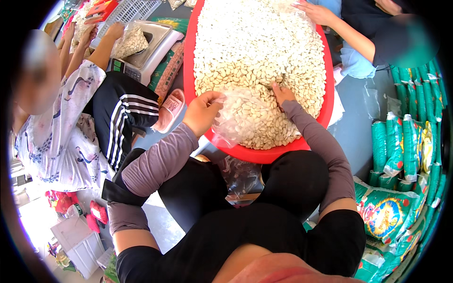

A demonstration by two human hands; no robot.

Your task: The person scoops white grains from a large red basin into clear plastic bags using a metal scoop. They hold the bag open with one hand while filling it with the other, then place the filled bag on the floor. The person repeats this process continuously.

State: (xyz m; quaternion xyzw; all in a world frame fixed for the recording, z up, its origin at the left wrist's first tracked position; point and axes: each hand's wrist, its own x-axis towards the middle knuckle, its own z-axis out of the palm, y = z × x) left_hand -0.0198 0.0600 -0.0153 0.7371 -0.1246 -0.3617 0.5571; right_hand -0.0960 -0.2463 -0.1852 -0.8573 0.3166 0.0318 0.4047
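Observation:
A heap of pale, flat beans or seeds (260,46) fills a large red plastic tub (188,53) in front of me. My left hand (202,112) pinches the edge of a clear plastic bag (226,123) near the tub's left rim. The bag lies over the near part of the heap; how much is inside it is hard to make out. Farther right, my right hand (284,94) dips into the heap with the thumb on top. Its fingertips are hidden among the beans, beside a small dark shape that I cannot identify.
Across the tub, another person's hand (315,12) touches clear plastic over the beans. At left, a seated person holds a filled bag (131,42) by a digital scale (141,72). Green printed sacks (384,212) are stacked at right. A pink slipper (173,108) rests on the floor.

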